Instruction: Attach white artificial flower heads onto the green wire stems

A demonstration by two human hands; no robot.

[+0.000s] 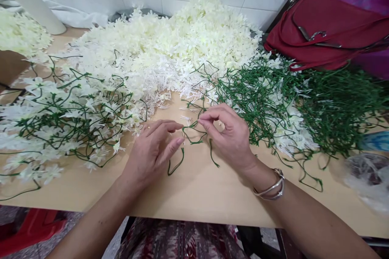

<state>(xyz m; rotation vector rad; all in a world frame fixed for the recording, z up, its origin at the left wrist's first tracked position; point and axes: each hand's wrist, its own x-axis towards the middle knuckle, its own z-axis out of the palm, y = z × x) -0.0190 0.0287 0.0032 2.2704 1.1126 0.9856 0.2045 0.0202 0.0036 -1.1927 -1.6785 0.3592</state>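
Observation:
My left hand [153,147] hovers over the middle of the table, thumb and index finger apart, the other fingers bent behind. Close to its fingertips is a thin green artificial stem [192,126]. My right hand [229,135], with a bangle at the wrist, pinches thumb and index finger together at the stem's right end. Below the hands, another green stem [176,168] curves on the tabletop. One more short stem [214,156] lies under my right hand. A few white stamens [187,119] are scattered just beyond the fingertips.
A large heap of white artificial flowers [182,36] lies against the tiled wall. Flowers joined to green stems [69,117] spread at left. Loose green stems [258,97] are piled at right. A red bag [328,28] and a clear plastic bag [369,174] sit on the right.

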